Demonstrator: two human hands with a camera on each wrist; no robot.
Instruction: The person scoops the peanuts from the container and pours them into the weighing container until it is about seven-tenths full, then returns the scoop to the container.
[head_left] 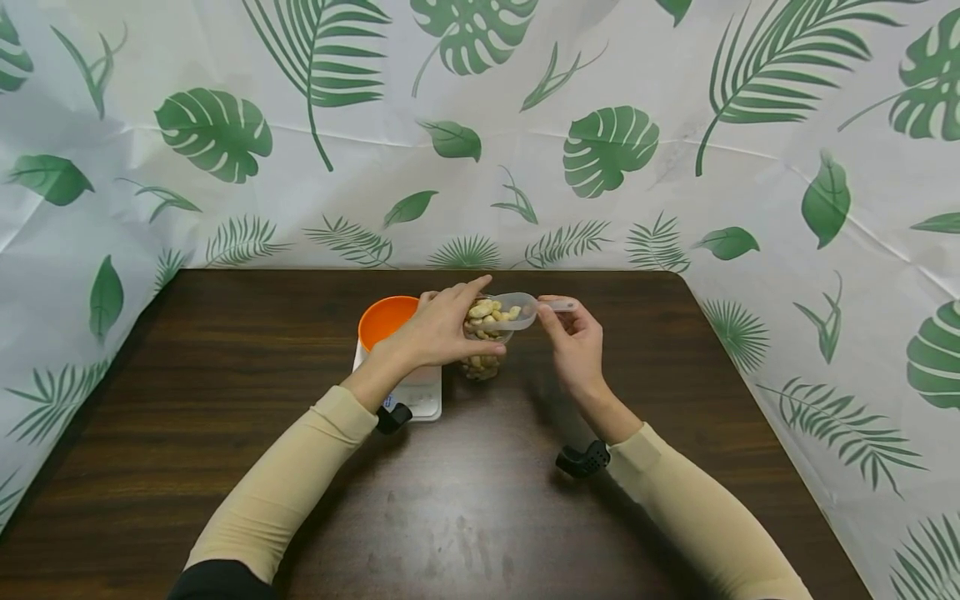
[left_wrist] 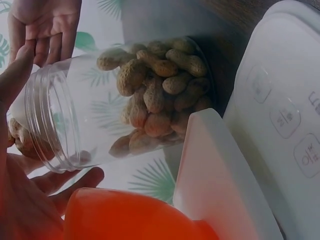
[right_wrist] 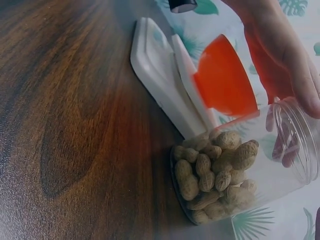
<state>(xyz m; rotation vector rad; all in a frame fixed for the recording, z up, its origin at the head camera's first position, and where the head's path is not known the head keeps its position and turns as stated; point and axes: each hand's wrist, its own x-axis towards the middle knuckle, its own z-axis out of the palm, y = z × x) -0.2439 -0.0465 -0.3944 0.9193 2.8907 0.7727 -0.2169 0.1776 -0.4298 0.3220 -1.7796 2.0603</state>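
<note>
A clear plastic jar (left_wrist: 97, 120) stands upright on the table, its lower part filled with unshelled peanuts (right_wrist: 215, 172). My left hand (head_left: 433, 332) holds it near the mouth, thumb on one side of the neck and fingers on the other. At the right, my right hand (head_left: 581, 343) pinches the handle of a translucent scoop (head_left: 527, 312) between thumb and fingers. Several peanuts lie in the scoop, which is over the jar's mouth. An orange bowl (head_left: 386, 315) sits on a white kitchen scale (head_left: 426, 403), left of the jar and partly behind my left hand.
The dark wooden table (head_left: 480, 500) ends at a leaf-patterned white backdrop (head_left: 360, 158) behind the objects. The scale's keys (left_wrist: 285, 117) face the near side, close beside the jar. Both wrists carry black bands (head_left: 583, 460).
</note>
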